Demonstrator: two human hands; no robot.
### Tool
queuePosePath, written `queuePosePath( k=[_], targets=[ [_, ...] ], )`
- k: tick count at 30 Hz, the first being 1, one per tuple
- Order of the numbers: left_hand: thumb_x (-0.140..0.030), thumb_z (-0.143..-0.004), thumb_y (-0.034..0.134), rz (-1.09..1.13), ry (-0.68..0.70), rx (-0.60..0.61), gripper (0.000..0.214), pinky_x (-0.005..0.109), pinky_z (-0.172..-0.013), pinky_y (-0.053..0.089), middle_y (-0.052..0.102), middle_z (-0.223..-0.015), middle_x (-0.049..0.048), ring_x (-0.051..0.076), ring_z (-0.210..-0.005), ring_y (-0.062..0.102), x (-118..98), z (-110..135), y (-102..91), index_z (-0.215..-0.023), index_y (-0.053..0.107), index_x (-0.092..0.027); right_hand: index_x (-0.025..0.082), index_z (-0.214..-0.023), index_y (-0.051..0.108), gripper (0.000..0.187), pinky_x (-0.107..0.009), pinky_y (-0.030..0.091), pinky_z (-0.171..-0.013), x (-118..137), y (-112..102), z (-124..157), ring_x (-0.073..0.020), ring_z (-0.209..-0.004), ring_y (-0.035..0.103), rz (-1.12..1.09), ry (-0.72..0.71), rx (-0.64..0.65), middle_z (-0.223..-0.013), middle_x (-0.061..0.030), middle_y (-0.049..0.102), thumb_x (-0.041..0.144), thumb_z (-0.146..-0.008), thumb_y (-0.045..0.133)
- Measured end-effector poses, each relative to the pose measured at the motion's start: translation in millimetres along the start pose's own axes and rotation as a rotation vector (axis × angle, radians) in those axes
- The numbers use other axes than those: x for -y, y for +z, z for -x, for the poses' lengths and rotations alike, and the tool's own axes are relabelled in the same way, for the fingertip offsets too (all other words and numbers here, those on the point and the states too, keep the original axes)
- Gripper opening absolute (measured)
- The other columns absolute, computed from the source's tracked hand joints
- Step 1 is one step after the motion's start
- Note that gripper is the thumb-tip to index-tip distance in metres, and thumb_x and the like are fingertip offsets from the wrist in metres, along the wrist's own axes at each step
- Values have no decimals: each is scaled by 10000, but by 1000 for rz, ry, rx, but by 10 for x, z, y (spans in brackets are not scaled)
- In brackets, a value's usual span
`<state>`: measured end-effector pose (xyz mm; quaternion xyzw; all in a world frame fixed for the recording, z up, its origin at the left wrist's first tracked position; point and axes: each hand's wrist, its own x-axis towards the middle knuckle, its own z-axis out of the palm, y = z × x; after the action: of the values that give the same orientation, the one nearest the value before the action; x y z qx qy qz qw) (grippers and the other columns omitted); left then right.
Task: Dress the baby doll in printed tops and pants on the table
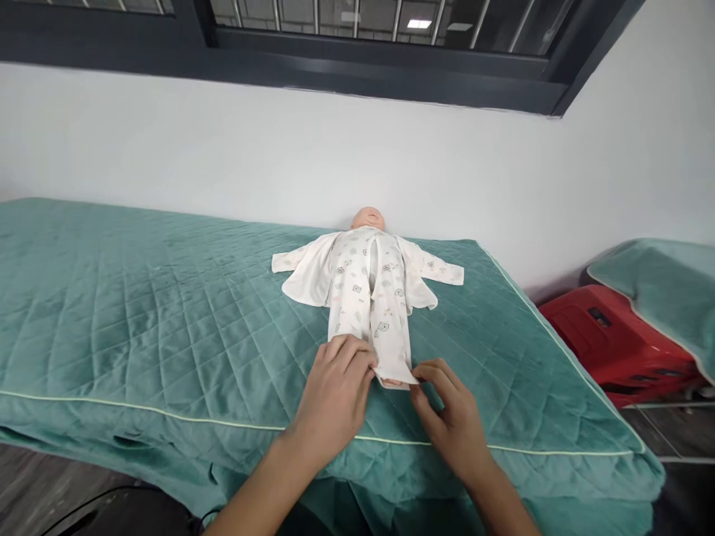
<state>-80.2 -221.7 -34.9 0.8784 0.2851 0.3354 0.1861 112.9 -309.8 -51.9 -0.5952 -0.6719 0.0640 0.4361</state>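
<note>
Both hands at baby doll's white printed trouser cuff (395,371) on quilted green bedspread (167,320): left hand (335,394) flat, fingers extended; right hand (450,413) pinching cuff.

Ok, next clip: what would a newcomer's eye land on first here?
A baby doll in a white printed sleepsuit lies on its back on a teal quilt, head toward the wall. Both hands work at the leg ends: the left hand rests on one, the right hand pinches the other's cuff.

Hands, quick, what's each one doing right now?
Left hand: open, resting flat on the left leg end of the baby suit.
Right hand: fingers pinching the hem of the right leg.
</note>
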Motion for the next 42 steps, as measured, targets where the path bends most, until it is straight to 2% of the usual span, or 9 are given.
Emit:
queuePosePath(
  k=[3,8,14,21,26,29,33,38,42],
  targets=[
    [-96,-978,460,39,5,-59,138,400,-936,449,607,-1138,67,217,-1103,525,111,95,38,-992,546,-203,235,-999,567,80,-275,473,-751,-96,39,107,-153,-850,594,-13,62,63,-962,-29,601,165,-985,532],
    [-140,-967,526,10,-13,-120,235,430,-1000,455,590,-1219,80,234,-1188,498,228,186,56,-1187,540,-224,238,-1016,582,32,-284,484,-771,-137,54,135,-164,-894,594,-82,142,120,-1009,-38,606,231,-988,569],
    [-216,-924,615,-106,-9,-31,192,501,-1078,419,581,-1305,87,294,-1342,424,48,135,179,-1113,580,-213,232,-1008,581,39,-296,486,-770,-127,130,84,-170,-881,592,-131,154,76,-971,-34,604,231,-971,592],
    [-134,-942,538,-75,-27,-77,78,492,-1090,414,596,-1282,77,280,-1345,434,39,165,245,-940,572,-204,227,-937,609,78,-296,490,-775,-169,101,76,-168,-873,600,-180,201,148,-958,-35,625,278,-986,576],
    [-195,-969,540,-47,-79,-164,272,459,-1026,466,570,-1280,112,252,-1224,514,110,259,191,-1240,530,-218,224,-917,615,149,-299,472,-751,-188,75,52,-171,-835,609,-185,272,166,-935,-31,641,340,-995,565],
    [-306,-934,630,-105,-147,-139,450,483,-984,487,541,-1280,135,291,-1199,518,149,324,201,-1354,491,-224,222,-907,615,167,-302,466,-741,-189,83,44,-173,-821,605,-198,290,157,-920,-30,641,355,-994,564],
    [-246,-947,588,-88,-187,-99,304,451,-929,509,556,-1183,104,262,-1093,564,197,352,248,-1250,570,-241,220,-889,616,181,-300,460,-726,-184,92,46,-171,-803,596,-200,301,139,-908,-29,636,361,-991,565],
    [-173,-948,559,149,-219,-148,132,350,-863,524,554,-1055,65,200,-1006,579,213,300,246,-1068,581,-223,219,-887,615,191,-304,460,-734,-174,88,44,-176,-808,596,-219,304,136,-901,-31,636,372,-990,566],
    [-99,-947,520,219,-197,-186,128,291,-780,498,557,-975,39,164,-909,571,193,317,256,-976,558,-218,220,-890,615,188,-310,457,-736,-183,92,47,-177,-805,595,-218,305,127,-897,-32,638,372,-989,568]
  ],
)
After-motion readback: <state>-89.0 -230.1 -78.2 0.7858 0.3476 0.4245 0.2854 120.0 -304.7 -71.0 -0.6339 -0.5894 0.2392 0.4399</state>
